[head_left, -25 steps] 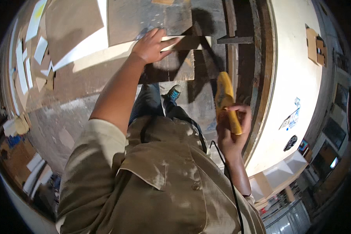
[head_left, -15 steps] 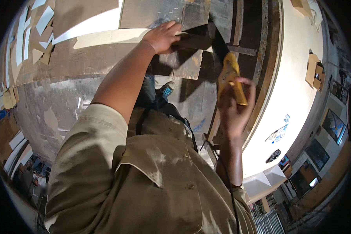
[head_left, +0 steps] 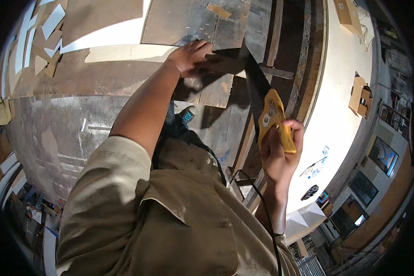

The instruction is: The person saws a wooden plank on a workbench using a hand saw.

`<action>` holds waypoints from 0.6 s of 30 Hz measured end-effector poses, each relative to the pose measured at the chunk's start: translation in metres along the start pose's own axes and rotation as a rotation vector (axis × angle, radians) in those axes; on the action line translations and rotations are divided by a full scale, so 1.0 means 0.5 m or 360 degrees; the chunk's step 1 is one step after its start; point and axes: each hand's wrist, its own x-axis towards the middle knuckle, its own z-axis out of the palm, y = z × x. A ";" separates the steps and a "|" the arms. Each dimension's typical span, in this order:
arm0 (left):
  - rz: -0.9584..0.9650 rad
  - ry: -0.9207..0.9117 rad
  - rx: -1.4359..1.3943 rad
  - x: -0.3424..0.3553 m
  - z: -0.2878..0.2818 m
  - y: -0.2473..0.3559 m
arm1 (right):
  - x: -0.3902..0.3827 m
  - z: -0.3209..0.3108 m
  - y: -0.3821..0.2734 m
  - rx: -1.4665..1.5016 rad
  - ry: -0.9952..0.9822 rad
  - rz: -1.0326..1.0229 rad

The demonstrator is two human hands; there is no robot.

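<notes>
My right hand point(head_left: 280, 147) is closed round the yellow handle of a handsaw point(head_left: 258, 85). The dark blade slants up and away to the left, its far part against the end of a long, narrow wooden plank point(head_left: 124, 53). Gripping that plank near the same end is my left hand point(head_left: 191, 57), its fingers bent over the wood and partly in shadow. The plank lies across a worn wooden worktop point(head_left: 96, 76) and sticks out at its right edge. Shadow hides the exact spot where the teeth meet the wood.
At right stands a large pale panel or tabletop point(head_left: 340, 96) with an open cardboard box point(head_left: 361, 96) on it. Dark wooden beams point(head_left: 303, 60) run alongside. White and brown offcuts point(head_left: 53, 23) lie at the far left. A black cable point(head_left: 267, 211) hangs by my right arm.
My right hand has drawn the saw back toward me, and more of the blade shows. The left hand keeps its grip on the plank. The whole view has shifted slightly.
</notes>
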 end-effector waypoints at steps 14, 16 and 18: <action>-0.0136 0.0025 -0.0202 0.034 0.135 -0.055 | 0.005 -0.031 -0.006 -0.0167 -0.0010 -0.0197; -0.0101 0.0084 0.0119 -0.001 0.151 -0.093 | 0.072 0.004 0.029 -0.0049 -0.0085 -0.0248; -0.0259 0.0025 -0.0302 0.011 0.127 -0.056 | 0.124 0.034 0.025 -0.0197 -0.0033 -0.0466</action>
